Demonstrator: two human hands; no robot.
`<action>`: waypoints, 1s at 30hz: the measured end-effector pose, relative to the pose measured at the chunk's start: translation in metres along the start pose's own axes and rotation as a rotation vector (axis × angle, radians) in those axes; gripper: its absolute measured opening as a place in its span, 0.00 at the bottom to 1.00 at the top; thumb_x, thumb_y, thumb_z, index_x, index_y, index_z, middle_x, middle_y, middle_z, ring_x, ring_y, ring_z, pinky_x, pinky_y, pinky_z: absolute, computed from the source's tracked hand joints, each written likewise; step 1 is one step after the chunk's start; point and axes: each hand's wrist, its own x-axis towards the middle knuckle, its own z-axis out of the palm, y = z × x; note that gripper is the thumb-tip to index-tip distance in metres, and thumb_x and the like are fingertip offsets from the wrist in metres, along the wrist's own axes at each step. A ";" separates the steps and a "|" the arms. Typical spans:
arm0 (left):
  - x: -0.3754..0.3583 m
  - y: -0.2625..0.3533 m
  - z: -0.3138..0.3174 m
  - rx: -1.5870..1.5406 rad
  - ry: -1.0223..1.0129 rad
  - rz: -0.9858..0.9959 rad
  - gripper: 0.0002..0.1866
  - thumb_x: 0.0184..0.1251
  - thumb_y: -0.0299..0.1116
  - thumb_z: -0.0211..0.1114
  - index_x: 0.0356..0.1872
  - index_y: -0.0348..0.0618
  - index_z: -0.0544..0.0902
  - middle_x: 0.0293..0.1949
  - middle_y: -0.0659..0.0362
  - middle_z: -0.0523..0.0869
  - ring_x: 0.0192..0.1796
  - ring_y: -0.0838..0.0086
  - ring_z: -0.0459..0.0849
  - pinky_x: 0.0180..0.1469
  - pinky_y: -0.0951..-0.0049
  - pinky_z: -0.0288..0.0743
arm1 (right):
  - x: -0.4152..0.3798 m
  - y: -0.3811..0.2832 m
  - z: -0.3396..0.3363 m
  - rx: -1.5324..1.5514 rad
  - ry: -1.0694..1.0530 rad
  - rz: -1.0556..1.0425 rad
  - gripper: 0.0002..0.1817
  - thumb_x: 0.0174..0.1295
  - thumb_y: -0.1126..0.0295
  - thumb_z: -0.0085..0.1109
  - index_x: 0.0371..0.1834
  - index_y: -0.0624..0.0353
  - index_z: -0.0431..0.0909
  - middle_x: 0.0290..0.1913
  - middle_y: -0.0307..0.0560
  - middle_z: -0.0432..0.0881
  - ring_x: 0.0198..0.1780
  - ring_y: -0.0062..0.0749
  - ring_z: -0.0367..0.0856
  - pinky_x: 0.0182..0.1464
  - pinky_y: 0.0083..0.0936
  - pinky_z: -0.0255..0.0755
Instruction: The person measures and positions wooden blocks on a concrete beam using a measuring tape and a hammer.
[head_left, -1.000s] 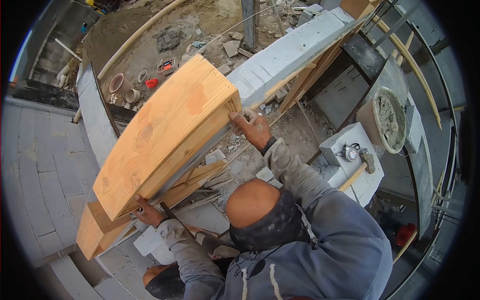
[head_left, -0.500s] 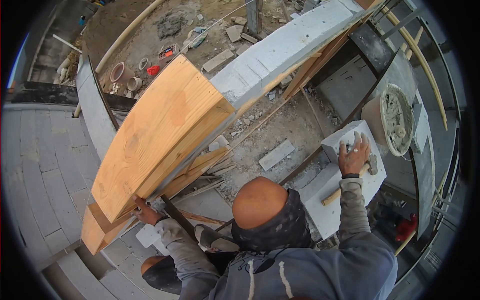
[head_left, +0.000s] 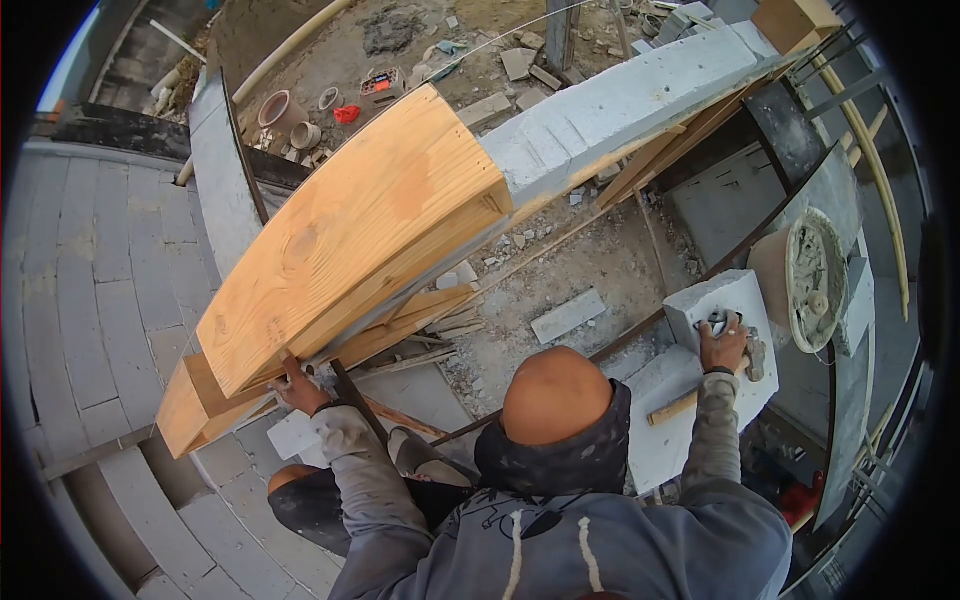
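Observation:
A large curved wooden form (head_left: 350, 235) lies tilted against a curved row of white blocks (head_left: 620, 95). My left hand (head_left: 298, 388) grips the form's lower edge near its bottom end. My right hand (head_left: 722, 343) rests far to the right on a white block (head_left: 735, 295), with its fingers closed over a small round tape measure (head_left: 715, 322). A wooden-handled hammer (head_left: 680, 405) lies on the same block, just beside and below that hand.
A bucket of grey mortar (head_left: 815, 280) stands right of the block. Rubble, a loose slab (head_left: 568, 315) and timber strips cover the ground under the form. Grey block paving (head_left: 90, 290) lies at left; pipe pieces (head_left: 285, 110) sit beyond the wall.
My right hand let go of the form's upper end, swung right to the white block and closed over the tape measure. My left hand stayed on the form's lower edge.

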 end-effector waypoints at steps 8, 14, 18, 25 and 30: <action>-0.001 0.007 -0.039 0.243 0.033 -0.072 0.40 0.58 0.38 0.68 0.62 0.20 0.59 0.56 0.44 0.72 0.53 0.66 0.73 0.56 0.72 0.66 | 0.022 -0.090 -0.066 0.993 -0.629 0.183 0.20 0.53 0.61 0.63 0.47 0.59 0.75 0.37 0.39 0.77 0.40 0.24 0.74 0.39 0.23 0.69; -0.081 0.129 -0.035 0.478 -0.555 -0.468 0.37 0.64 0.43 0.62 0.66 0.27 0.60 0.59 0.42 0.72 0.58 0.65 0.74 0.57 0.73 0.67 | 0.028 -0.227 -0.123 0.917 -1.149 -0.630 0.22 0.55 0.60 0.61 0.49 0.61 0.74 0.37 0.36 0.76 0.39 0.19 0.70 0.42 0.20 0.67; -0.109 0.168 -0.044 0.385 -1.075 -0.273 0.33 0.68 0.46 0.59 0.65 0.32 0.63 0.57 0.42 0.74 0.61 0.67 0.73 0.57 0.73 0.68 | -0.008 -0.322 -0.172 0.750 -1.124 -1.335 0.27 0.47 0.63 0.70 0.50 0.62 0.74 0.39 0.48 0.78 0.40 0.32 0.76 0.43 0.27 0.69; -0.109 0.205 -0.067 -0.062 -1.065 -0.244 0.37 0.67 0.50 0.59 0.62 0.26 0.62 0.53 0.41 0.76 0.55 0.63 0.78 0.53 0.69 0.72 | -0.144 -0.412 -0.275 0.746 -0.670 -1.796 0.37 0.40 0.59 0.75 0.53 0.64 0.71 0.43 0.55 0.75 0.43 0.49 0.76 0.45 0.36 0.73; -0.052 0.214 -0.100 -0.147 -1.079 -0.364 0.31 0.69 0.42 0.59 0.62 0.29 0.61 0.54 0.44 0.75 0.58 0.68 0.75 0.56 0.67 0.73 | -0.204 -0.438 -0.294 0.647 -0.307 -1.852 0.40 0.37 0.59 0.76 0.56 0.62 0.70 0.48 0.55 0.73 0.48 0.48 0.75 0.45 0.36 0.74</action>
